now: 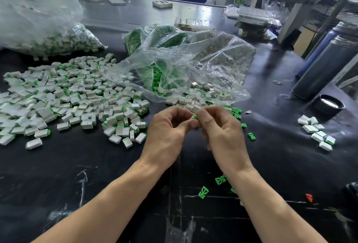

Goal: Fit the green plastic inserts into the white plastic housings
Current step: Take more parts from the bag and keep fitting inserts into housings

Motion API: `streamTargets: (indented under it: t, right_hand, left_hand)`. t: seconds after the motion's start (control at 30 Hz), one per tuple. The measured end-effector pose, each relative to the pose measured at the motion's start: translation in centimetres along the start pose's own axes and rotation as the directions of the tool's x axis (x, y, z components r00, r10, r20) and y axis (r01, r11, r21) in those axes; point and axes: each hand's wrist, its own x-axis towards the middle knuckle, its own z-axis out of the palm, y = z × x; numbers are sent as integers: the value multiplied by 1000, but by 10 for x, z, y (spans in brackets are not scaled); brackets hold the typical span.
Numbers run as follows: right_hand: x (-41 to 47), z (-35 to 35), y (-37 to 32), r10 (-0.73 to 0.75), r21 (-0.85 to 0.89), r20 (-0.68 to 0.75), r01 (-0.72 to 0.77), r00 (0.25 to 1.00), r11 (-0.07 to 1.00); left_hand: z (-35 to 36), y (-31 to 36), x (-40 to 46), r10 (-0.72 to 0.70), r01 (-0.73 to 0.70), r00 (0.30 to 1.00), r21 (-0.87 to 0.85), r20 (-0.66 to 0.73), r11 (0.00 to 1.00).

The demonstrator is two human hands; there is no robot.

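Head view: both hands meet at centre frame above the black bench (pixel 116 175). Left hand (pixel 168 132) has its fingers curled inward, fingertips touching those of the right hand (pixel 220 132). Right hand's thumb and forefinger pinch a green insert (pixel 195 117), only a sliver of which shows between the fingertips. Whether the left hand holds a white housing cannot be told; its fingers hide what lies inside them.

Left of frame: large spread of assembled white housings (pixel 73 95) with green ends showing, lying loose on the bench. Upper left: clear bag of assembled pieces (pixel 58 39). Centre, beyond the hands: open clear bag (pixel 184 64) with green inserts and white housings spilling from its mouth. Loose green inserts (pixel 203 192) lie near the right forearm, lower centre. Right of frame: small cluster of white housings (pixel 315 132), a dark cylindrical flask (pixel 325 68) and its cap (pixel 329 104) just beside it.
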Motion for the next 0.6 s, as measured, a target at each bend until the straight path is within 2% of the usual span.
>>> streamTargets:
  t: [0.23, 0.3, 0.47, 0.6]
  right_hand:
    - [3, -3, 1, 23, -51, 14, -22, 1000, 998]
    - [4, -2, 4, 36, -101, 25, -34, 999, 994]
    - [5, 1, 8, 33, -198, 2, -32, 999, 980]
    - [6, -1, 10, 45, -256, -19, -49, 999, 965]
  left_hand:
    - [-2, -4, 1, -13, 16, 999, 90, -31, 996]
    - [-3, -5, 0, 25, -20, 999, 182, -24, 983]
    - [-4, 2, -4, 209, -200, 977, 508, 41, 838]
    - [-7, 4, -4, 256, -234, 964, 697, 75, 677]
